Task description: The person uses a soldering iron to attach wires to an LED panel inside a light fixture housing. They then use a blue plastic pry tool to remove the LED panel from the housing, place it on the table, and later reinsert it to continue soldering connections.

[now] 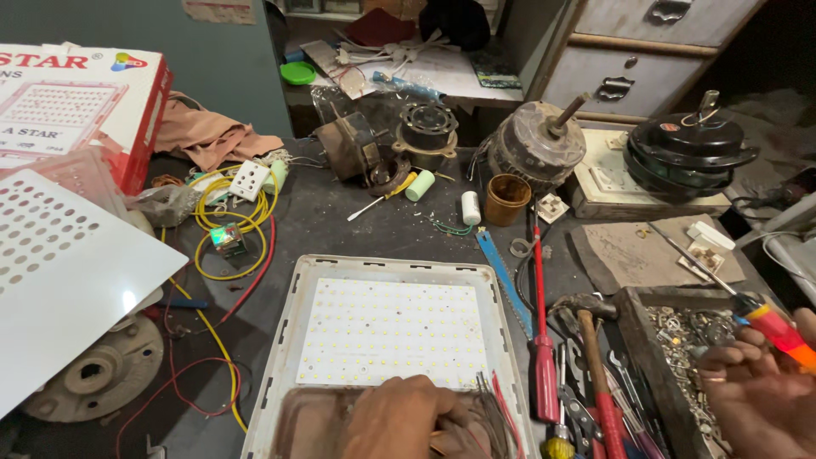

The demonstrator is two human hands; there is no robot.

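Fingers [748, 361] of the right hand [761, 395] are curled together around the red and orange handle of a screwdriver [769, 323], whose thin metal shaft runs up and away to the left of them. Directly below and to the left of these fingers a dark tray [633, 327] of small screws and metal bits is seen, just beside the hand. The left hand [399, 416] is laid on the near end of a white LED panel lamp [391, 327], at the brown lower compartment; its fingers [450, 421] are bent down against a bundle of thin wires [493, 408], but whether the wires are pinched cannot be told. The lamp's grid of small yellow diodes lies just beyond the left fingers, on the dark worktop [340, 221].

Between the two hands a red-handled screwdriver [541, 340], a hammer [591, 340] and other hand tools are laid out. Farther beyond the left fingers, a yellow coiled wire [217, 238] with a white socket is seen to the left, and a white perforated cover [59, 272] is propped at the far left. Well beyond the right fingers, old fan motors [535, 144] and a black round motor housing [684, 153] are set at the back of the worktop.
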